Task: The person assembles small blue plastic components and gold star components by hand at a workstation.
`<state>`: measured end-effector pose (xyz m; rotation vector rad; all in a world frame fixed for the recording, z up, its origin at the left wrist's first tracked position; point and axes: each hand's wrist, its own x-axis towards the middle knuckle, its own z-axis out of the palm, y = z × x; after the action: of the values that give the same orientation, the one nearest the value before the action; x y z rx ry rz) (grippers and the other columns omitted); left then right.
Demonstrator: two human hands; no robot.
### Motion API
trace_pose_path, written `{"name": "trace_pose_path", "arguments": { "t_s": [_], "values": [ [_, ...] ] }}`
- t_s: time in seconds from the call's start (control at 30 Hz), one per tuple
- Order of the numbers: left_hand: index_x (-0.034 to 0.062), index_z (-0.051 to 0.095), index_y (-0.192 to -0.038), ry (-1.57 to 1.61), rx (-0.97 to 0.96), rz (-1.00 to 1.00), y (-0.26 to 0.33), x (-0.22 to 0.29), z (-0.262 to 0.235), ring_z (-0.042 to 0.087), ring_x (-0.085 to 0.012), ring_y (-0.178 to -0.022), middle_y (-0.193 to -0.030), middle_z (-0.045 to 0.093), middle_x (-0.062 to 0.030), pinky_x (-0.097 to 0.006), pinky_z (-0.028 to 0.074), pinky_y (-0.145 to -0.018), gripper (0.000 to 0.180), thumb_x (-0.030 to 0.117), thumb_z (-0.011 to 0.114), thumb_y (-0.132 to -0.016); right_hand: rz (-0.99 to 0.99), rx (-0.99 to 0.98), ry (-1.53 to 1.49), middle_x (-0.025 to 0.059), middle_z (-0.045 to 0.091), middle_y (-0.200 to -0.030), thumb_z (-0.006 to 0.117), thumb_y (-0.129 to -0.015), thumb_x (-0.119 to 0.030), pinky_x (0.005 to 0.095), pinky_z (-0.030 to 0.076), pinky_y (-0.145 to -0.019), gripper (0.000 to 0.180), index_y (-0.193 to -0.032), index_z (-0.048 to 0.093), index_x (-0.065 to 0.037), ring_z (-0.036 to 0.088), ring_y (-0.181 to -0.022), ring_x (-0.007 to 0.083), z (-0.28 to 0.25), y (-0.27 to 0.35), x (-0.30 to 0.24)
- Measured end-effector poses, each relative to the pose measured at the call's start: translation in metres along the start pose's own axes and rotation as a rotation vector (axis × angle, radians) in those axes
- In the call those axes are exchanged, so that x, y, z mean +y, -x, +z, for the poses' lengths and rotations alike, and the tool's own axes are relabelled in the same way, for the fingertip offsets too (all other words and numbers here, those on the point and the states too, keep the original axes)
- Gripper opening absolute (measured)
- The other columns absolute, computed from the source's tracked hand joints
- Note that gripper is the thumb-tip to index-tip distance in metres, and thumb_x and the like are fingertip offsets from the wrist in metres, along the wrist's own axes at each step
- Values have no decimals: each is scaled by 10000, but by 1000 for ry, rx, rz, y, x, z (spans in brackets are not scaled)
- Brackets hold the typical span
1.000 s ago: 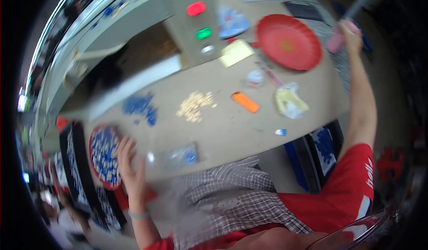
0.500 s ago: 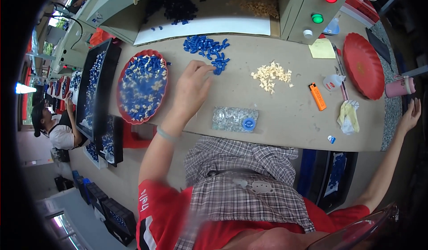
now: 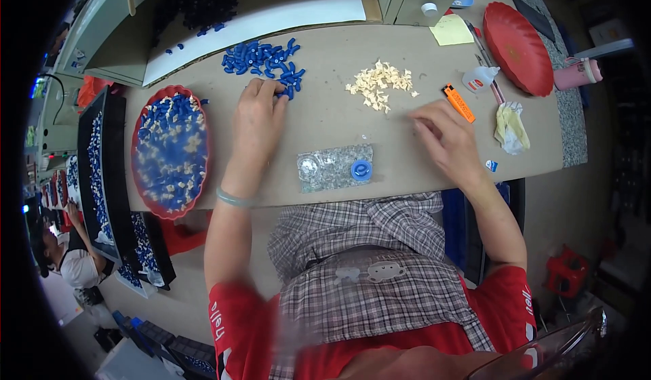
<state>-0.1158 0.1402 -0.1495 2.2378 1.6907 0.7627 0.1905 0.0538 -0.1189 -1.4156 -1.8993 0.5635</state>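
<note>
My left hand (image 3: 259, 122) is at the near edge of a heap of small curved blue plastic pieces (image 3: 254, 58). Its fingers are bent down and drawn together; what they pinch is hidden. Over the table my right hand (image 3: 449, 143) has thumb and forefinger apart, with nothing visible between them. Just beyond its fingertips lies a pile of small cream pieces (image 3: 380, 83). Between my forearms sits a clear, glittery block (image 3: 325, 170) with a round blue part (image 3: 361, 170) on its right end.
A red scalloped tray (image 3: 209, 156) of mixed blue and cream pieces stands left, beside black bins (image 3: 122, 197). Toward the right are an orange lighter (image 3: 460, 103), small bottle (image 3: 480, 78), crumpled cloth (image 3: 510, 129), red tray (image 3: 519, 48) and pink cup (image 3: 578, 73). A co-worker (image 3: 78, 261) sits far left.
My right hand has come in from the far right edge to beside the cream pile. My left hand stays by the blue heap. The whole view has shifted, moving the table's things leftward and up.
</note>
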Motion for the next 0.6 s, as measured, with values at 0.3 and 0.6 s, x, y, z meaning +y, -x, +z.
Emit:
{"name": "trace_pose_path", "arguments": {
  "t_s": [0.3,0.6],
  "values": [
    [45,644,-978,-136,24,80,2,-1,-3,664,-299,-840,-928,646,-100,-416,534,-723,146,15,601,-841,127,-14,185,75,646,-893,689,-869,-123,376,519,-645,101,-919,658,-41,673,-738,257,36,-19,8],
    [31,694,-1060,436,-46,-107,43,1,-24,637,-180,-834,-932,632,-64,-306,523,-748,240,-15,602,-843,123,42,232,48,641,-883,713,-855,-158,388,506,-646,110,-883,651,-71,663,-746,255,54,-24,6]
  ]
}}
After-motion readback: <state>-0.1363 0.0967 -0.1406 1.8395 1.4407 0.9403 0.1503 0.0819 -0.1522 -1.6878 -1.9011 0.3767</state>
